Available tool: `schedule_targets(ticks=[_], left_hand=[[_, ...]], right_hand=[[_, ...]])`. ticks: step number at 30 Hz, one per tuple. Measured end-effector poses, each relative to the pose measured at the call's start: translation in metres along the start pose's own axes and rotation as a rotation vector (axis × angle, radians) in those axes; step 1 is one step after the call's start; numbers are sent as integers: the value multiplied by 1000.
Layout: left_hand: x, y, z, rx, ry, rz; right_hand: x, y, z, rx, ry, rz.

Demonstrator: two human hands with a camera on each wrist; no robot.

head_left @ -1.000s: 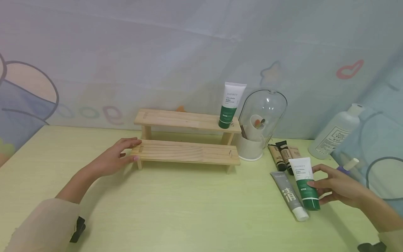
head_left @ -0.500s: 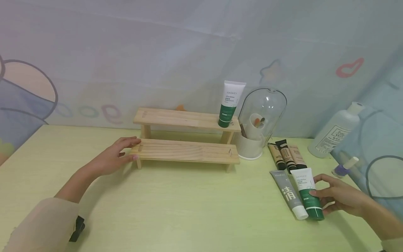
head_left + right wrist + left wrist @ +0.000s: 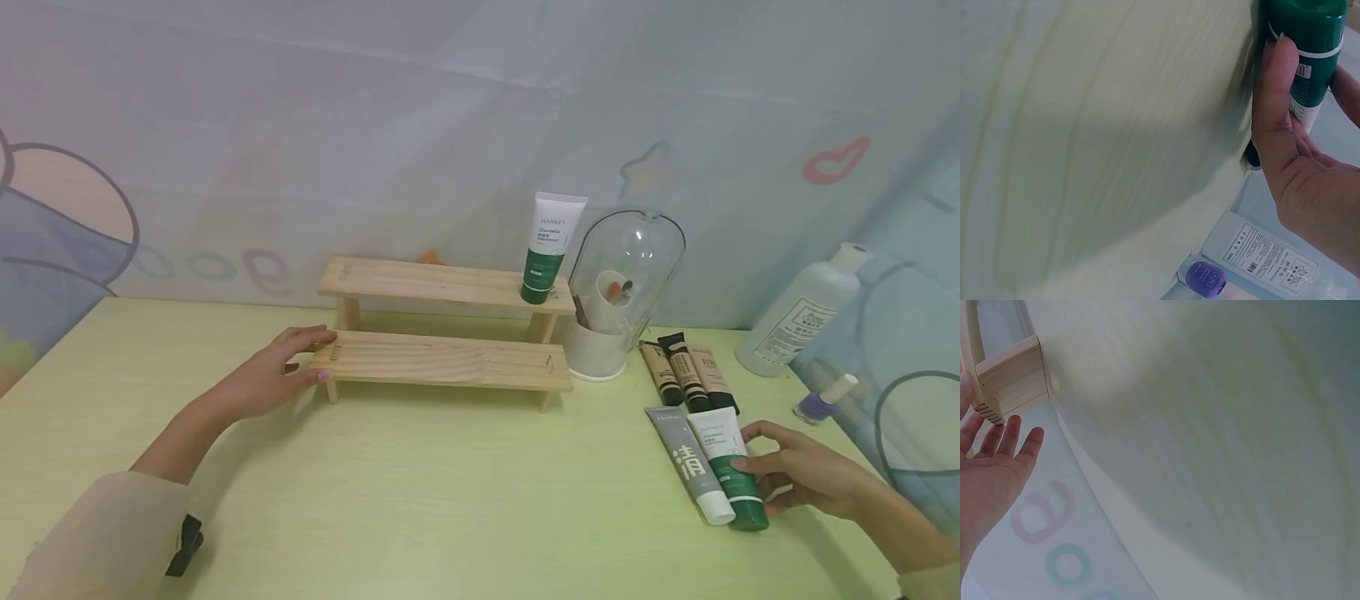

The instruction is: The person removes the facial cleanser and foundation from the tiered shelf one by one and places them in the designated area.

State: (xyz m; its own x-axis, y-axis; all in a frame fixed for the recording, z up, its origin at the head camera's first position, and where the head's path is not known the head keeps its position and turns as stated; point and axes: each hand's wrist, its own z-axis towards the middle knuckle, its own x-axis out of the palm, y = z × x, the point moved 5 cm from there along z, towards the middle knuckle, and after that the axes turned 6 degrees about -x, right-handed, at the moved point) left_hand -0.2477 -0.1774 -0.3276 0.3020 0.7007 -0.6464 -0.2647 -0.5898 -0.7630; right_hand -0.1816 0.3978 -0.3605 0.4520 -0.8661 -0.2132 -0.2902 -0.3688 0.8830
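My right hand [image 3: 806, 471] holds a white-and-green squeeze tube [image 3: 723, 458] by its right side, thumb over the front and fingers behind. This tube lies beside a grey squeeze tube [image 3: 690, 462] with a white cap. In the right wrist view, the green cap end [image 3: 1313, 28] shows between thumb and fingers. My left hand [image 3: 273, 375] grips the left end of the lower step of a two-tier wooden shelf [image 3: 442, 360], with thumb in front and fingers behind. The left wrist view shows several fingers [image 3: 1007, 440] reaching past the wood. Another white-and-green tube [image 3: 551, 247] stands on the upper step.
A clear dome [image 3: 648, 250] over a white brush holder [image 3: 596, 346] stands right of the shelf. Several small beige tubes [image 3: 686, 371] lie behind the grey tube. A white bottle [image 3: 802, 312] and a purple nail polish bottle [image 3: 817, 406] stand farther right. A cloth backdrop hangs behind.
My right hand has lowered the white-and-green tube toward me onto the table, beside the grey tube, then shifted it slightly left. The left hand has stayed at the shelf.
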Motion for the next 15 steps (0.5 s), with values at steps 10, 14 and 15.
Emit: schedule_targets(ticks=[10,14,15], left_hand=[[0,0,0,6,4,4],[0,1,1,6,5,3],[0,1,1,5,5,2]], right_hand=[[-2,-4,2,6,-4,35],[-4,-7,0,11,-22,36],[-5,-8,0,12,-25,36]])
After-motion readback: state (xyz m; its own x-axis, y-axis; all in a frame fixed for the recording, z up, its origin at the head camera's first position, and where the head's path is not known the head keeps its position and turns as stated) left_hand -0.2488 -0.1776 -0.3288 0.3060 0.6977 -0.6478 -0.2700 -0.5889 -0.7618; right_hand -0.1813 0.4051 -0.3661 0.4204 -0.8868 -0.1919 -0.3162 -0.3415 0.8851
